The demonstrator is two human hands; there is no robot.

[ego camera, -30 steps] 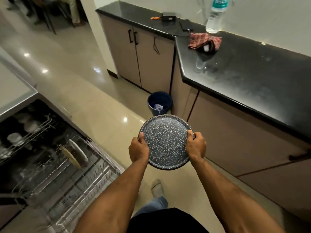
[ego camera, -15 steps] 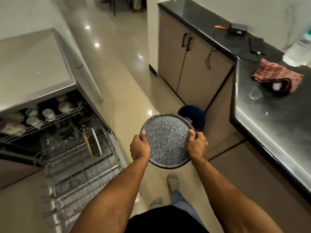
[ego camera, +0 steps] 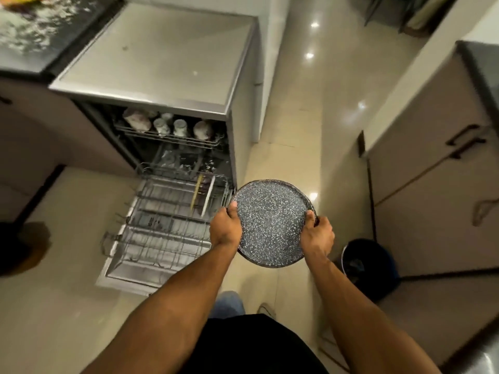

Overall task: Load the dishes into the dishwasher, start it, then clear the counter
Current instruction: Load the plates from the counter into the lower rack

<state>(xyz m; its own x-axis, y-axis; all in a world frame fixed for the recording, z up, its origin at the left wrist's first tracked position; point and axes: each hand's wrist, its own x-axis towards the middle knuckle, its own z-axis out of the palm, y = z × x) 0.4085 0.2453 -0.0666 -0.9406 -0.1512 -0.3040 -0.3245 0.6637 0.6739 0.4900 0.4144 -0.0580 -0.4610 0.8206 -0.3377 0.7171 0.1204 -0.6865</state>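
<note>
Both hands clamp round speckled dark plate [ego camera: 271, 221] by opposite rims: left hand [ego camera: 226, 228], right hand [ego camera: 318, 233], thumbs on top. Plate's held above floor, just right of open dishwasher [ego camera: 172, 85] w/ wire lower rack [ego camera: 159, 225] out, two plates upright inside.

Bare forearms [ego camera: 175, 300], no sleeves visible; black fabric top [ego camera: 253, 344], blue denim trouser leg [ego camera: 228, 303], light shoe [ego camera: 266, 310].

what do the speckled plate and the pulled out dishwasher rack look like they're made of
Speckled plate: probably glazed stoneware or enamelled metal, judging by the dark matte face with white flecks and a thin raised rim.
Lower rack: coated or plated steel wire, going by the thin grey rods in a grid.
</note>
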